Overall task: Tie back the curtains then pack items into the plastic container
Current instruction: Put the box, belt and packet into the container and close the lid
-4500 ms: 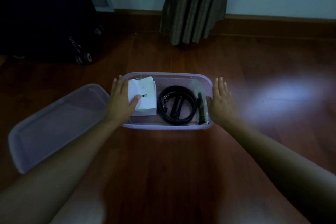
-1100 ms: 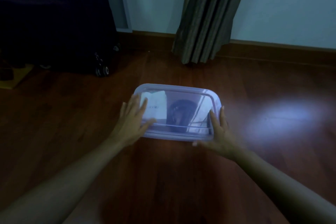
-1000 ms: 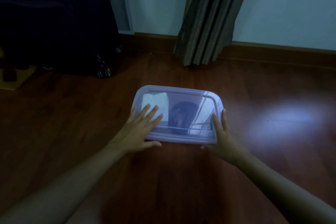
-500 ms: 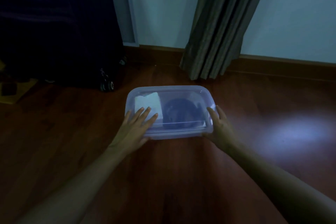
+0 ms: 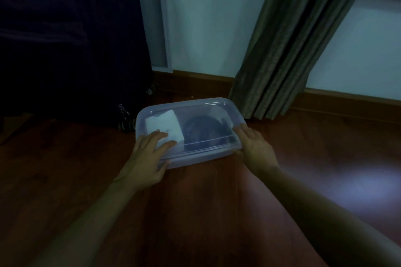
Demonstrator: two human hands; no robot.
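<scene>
The translucent lilac-tinted rectangular plastic container (image 5: 199, 158) shows a white folded paper packet (image 5: 165, 124) and a black coiled belt (image 5: 204, 131) through its lid. The glossy wooden floor (image 5: 65, 169) is reddish-brown, the pleated fabric curtain (image 5: 282, 50) olive-grey, the painted wall (image 5: 199, 17) pale bluish-white, and the big wheeled suitcase (image 5: 54, 39) near-black.

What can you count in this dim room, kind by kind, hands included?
Hands: 2, the left hand and the right hand
Lidded plastic container: 1
White packet seen through the lid: 1
Dark round item seen through the lid: 1
Curtain: 1
Dark suitcase: 1
Total: 7. Any other contents are too dim to tell.
</scene>
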